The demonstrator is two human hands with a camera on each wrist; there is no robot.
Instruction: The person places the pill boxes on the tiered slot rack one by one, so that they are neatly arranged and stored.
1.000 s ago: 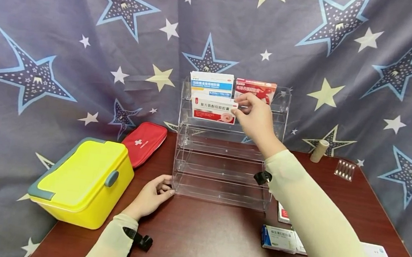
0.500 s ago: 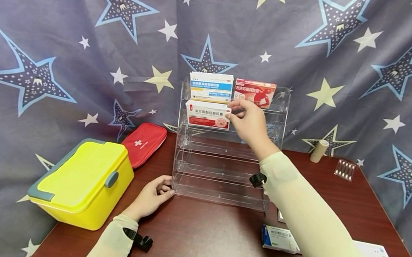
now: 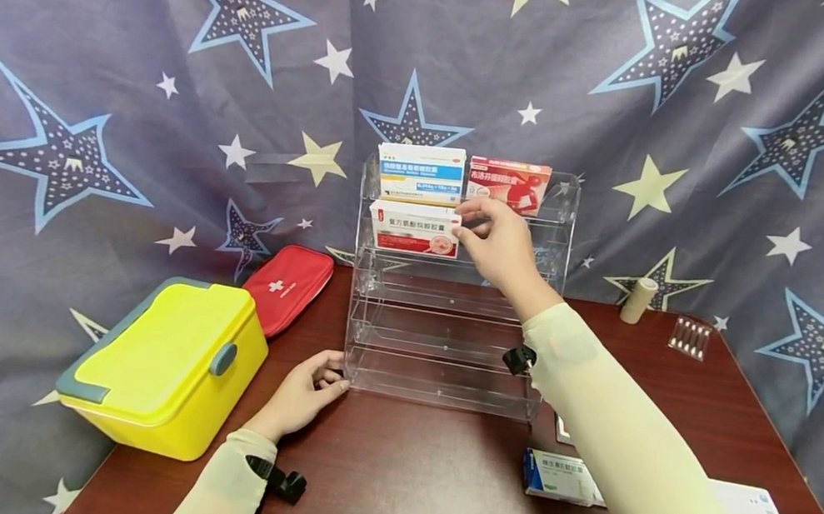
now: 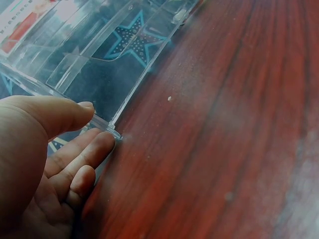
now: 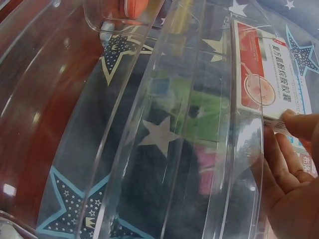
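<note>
A clear tiered display rack (image 3: 448, 346) stands on the table. My right hand (image 3: 501, 245) pinches the right end of a white-and-red medicine box (image 3: 415, 230), which stands upright at the left of the second tier from the top. In the right wrist view, thumb and fingers sit at the end of that same medicine box (image 5: 259, 72). Above it, on the top tier, are a blue-and-white medicine box (image 3: 419, 172) and a red medicine box (image 3: 507, 185). My left hand (image 3: 301, 392) holds the rack's lower left corner, thumb and fingers at its side edge (image 4: 102, 122).
To the left stand a yellow lidded box (image 3: 171, 361) and a red first-aid pouch (image 3: 290, 288). Medicine boxes (image 3: 560, 477) lie on the right, partly hidden by my right forearm. A beige roll (image 3: 638, 301) and a pack of cotton swabs (image 3: 689, 338) are at the back right.
My right hand has moved the white-and-red medicine box down and slightly left onto the second tier, then stayed there. The left hand has kept its place.
</note>
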